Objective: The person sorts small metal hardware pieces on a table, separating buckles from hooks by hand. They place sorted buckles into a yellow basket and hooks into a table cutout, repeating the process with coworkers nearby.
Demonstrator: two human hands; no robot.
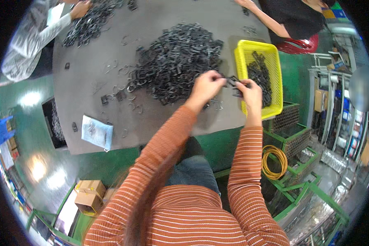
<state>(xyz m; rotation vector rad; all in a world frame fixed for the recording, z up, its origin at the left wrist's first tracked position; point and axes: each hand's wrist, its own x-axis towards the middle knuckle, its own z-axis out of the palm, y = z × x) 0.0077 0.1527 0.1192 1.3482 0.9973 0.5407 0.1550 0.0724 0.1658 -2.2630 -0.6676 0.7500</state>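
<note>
A large heap of small black parts (180, 57) covers the middle of the grey table. At its right edge my left hand (208, 87) and my right hand (251, 95) come close together, fingers pinched. Between their fingertips is a small black part (231, 80), gripped from both sides; its exact kind is too small and blurred to tell. Just right of my right hand stands a yellow plastic basket (278, 74) with more black parts (258, 69) in it. My right hand overlaps the basket's near-left side.
Thin loose rings and scraps (133, 105) lie left of the heap, near a pale blue bag (96, 133). One co-worker's hand (81, 9) touches another pile (88, 30) at far left. Another co-worker's arm (270, 21) reaches in at far right. Green metal racks (299, 143) stand below the basket.
</note>
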